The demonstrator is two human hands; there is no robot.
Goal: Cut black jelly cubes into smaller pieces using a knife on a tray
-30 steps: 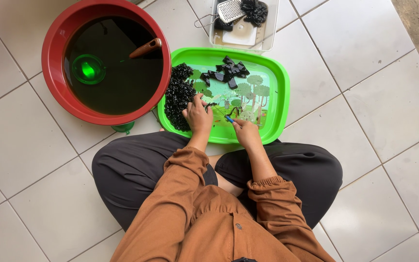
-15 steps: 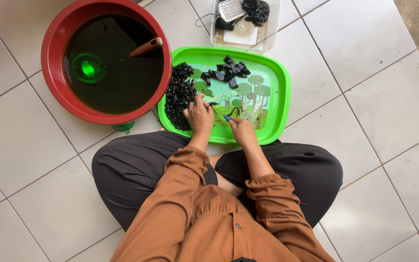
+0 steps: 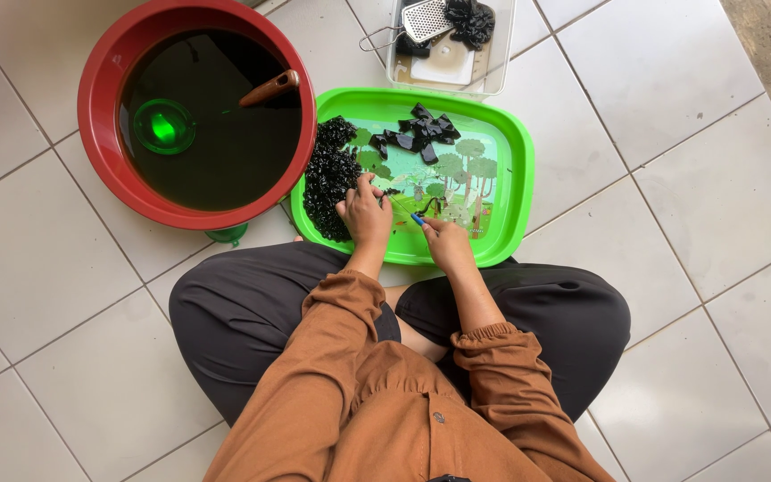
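We see the left hand [image 3: 365,212], fingers curled loosely, resting on the green tray [image 3: 510,143] near its front edge, its fingertips touching the heap of black shredded strips [image 3: 327,178] piled along the tray's left edge. The right hand [image 3: 445,241] is closed around a small blue-handled tool [image 3: 417,218], its tip at the tray's middle; what it cuts is too small to tell. Larger black pieces [image 3: 421,132] lie near the tray's rear edge, with the red basin [image 3: 100,107] of dark liquid touching the tray's left rear corner.
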